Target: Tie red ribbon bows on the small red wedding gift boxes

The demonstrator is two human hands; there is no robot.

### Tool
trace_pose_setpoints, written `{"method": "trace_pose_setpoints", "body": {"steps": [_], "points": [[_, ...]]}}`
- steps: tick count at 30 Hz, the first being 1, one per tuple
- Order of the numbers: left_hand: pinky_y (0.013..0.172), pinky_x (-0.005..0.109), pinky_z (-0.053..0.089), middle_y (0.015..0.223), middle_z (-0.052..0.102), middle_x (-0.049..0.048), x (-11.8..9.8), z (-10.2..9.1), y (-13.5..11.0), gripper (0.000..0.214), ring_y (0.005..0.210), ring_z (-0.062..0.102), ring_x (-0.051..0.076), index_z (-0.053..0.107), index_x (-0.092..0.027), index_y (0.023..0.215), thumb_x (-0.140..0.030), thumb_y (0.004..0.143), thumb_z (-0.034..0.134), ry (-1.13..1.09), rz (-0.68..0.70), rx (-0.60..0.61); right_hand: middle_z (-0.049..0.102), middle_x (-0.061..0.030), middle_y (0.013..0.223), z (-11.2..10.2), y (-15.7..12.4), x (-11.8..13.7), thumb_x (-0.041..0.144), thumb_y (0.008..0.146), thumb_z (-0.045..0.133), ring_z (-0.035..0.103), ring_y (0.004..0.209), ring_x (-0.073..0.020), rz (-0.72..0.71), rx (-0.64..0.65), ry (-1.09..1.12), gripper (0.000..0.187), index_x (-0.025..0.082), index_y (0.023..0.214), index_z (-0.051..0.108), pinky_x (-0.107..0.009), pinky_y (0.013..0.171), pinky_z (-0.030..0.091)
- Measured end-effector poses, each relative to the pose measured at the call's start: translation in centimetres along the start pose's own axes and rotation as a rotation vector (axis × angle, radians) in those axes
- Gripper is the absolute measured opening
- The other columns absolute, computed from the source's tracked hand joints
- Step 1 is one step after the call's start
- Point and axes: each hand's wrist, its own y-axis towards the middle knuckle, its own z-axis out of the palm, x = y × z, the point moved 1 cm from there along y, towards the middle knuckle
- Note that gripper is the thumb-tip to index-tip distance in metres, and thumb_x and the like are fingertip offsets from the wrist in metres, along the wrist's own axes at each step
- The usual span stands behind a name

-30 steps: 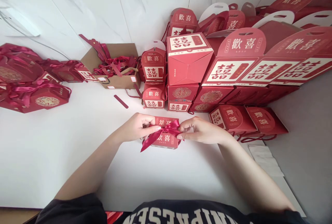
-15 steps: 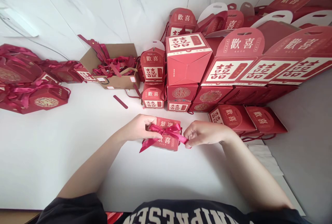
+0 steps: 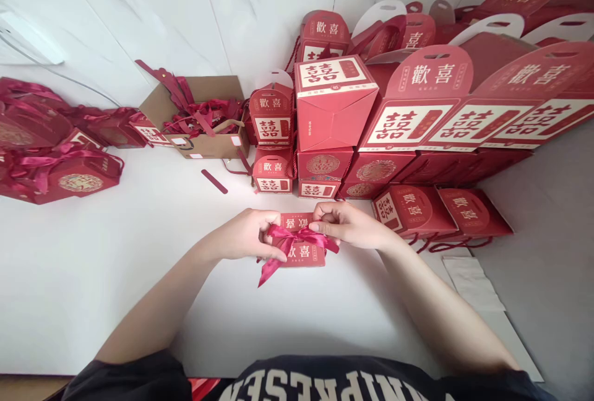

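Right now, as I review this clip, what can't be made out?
Head view: the underside of the small box, hidden by its own top.
Head view: whether the right hand pinches the bow; its own fingers cover the spot.
Head view: the inside bottom of the carton, covered by heaped ribbons.
Head view: the shirt lettering, cut off by the bottom edge.

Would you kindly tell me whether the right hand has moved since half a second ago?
Yes: judged against the red box to its right, the right hand has shifted left and slightly farther from the person.
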Motion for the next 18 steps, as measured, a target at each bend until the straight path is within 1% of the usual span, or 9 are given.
{"method": "trace_pose_setpoints", "body": {"steps": [3, 6, 8, 11, 13, 16, 18], "points": [[0.048, 0.021, 0.039, 0.067, 0.061, -0.0028, -0.6, -0.2, -0.2, 0.039, 0.057, 0.056, 0.012, 0.053, -0.018, 0.087, -0.040, 0.066, 0.078, 0.065, -0.003, -0.022, 0.051, 0.0056, 0.055, -0.2, 0.0, -0.3, 0.052, 0.086, 0.060, 0.044, 0.044, -0.0066, 0.023, 0.023, 0.009, 0.037, 0.018, 0.077, 0.051, -0.018, 0.043, 0.034], [0.047, 0.020, 0.036, 0.062, 0.060, -0.0050, -1.3, -0.3, -0.5, 0.043, 0.053, 0.053, 0.011, 0.045, -0.020, 0.079, -0.042, 0.064, 0.079, 0.146, -0.029, -0.057, 0.053, 0.0050, 0.054, -0.2, -0.1, -0.1, 0.051, 0.088, 0.058, 0.044, 0.044, -0.0065, 0.037, 0.036, 0.026, 0.036, 0.018, 0.077, 0.051, -0.018, 0.043, 0.034], [0.046, 0.020, 0.035, 0.062, 0.060, -0.0058, -1.7, -0.1, -1.0, 0.046, 0.051, 0.053, 0.011, 0.041, -0.021, 0.079, -0.043, 0.064, 0.079, 0.180, -0.055, -0.084, 0.053, 0.0048, 0.055, -0.1, -0.2, 0.1, 0.050, 0.089, 0.057, 0.043, 0.045, -0.0062, 0.025, 0.030, 0.019, 0.035, 0.018, 0.077, 0.050, -0.018, 0.043, 0.034], [0.047, 0.022, 0.037, 0.064, 0.062, -0.0056, -2.1, 0.4, -1.7, 0.045, 0.050, 0.055, 0.012, 0.041, -0.022, 0.084, -0.046, 0.068, 0.075, 0.186, -0.097, -0.109, 0.052, 0.0046, 0.057, 0.0, -0.2, 0.2, 0.051, 0.090, 0.055, 0.043, 0.047, -0.0065, 0.004, 0.007, -0.039, 0.037, 0.017, 0.076, 0.050, -0.018, 0.046, 0.034], [0.050, 0.024, 0.040, 0.066, 0.065, -0.0039, -2.3, 0.9, -2.1, 0.040, 0.052, 0.058, 0.015, 0.043, -0.022, 0.090, -0.046, 0.074, 0.069, 0.134, -0.118, -0.084, 0.051, 0.0043, 0.058, 0.1, -0.3, 0.3, 0.052, 0.090, 0.054, 0.043, 0.049, -0.0067, -0.008, -0.007, -0.075, 0.038, 0.017, 0.075, 0.051, -0.019, 0.047, 0.034], [0.054, 0.025, 0.042, 0.070, 0.067, -0.0015, -2.6, 1.1, -2.4, 0.034, 0.060, 0.063, 0.017, 0.047, -0.021, 0.103, -0.039, 0.080, 0.065, 0.058, -0.098, -0.032, 0.051, 0.0045, 0.058, 0.0, -0.5, 0.6, 0.051, 0.091, 0.053, 0.043, 0.049, -0.0067, -0.027, -0.019, -0.090, 0.037, 0.017, 0.075, 0.051, -0.019, 0.048, 0.033], [0.052, 0.024, 0.039, 0.069, 0.065, -0.0017, -2.7, 0.9, -2.4, 0.032, 0.061, 0.061, 0.016, 0.048, -0.020, 0.105, -0.033, 0.080, 0.063, 0.062, -0.078, -0.001, 0.051, 0.0049, 0.057, -0.1, -0.6, 0.9, 0.050, 0.091, 0.053, 0.043, 0.049, -0.0066, -0.033, -0.019, -0.089, 0.037, 0.017, 0.074, 0.051, -0.019, 0.048, 0.034]]}}
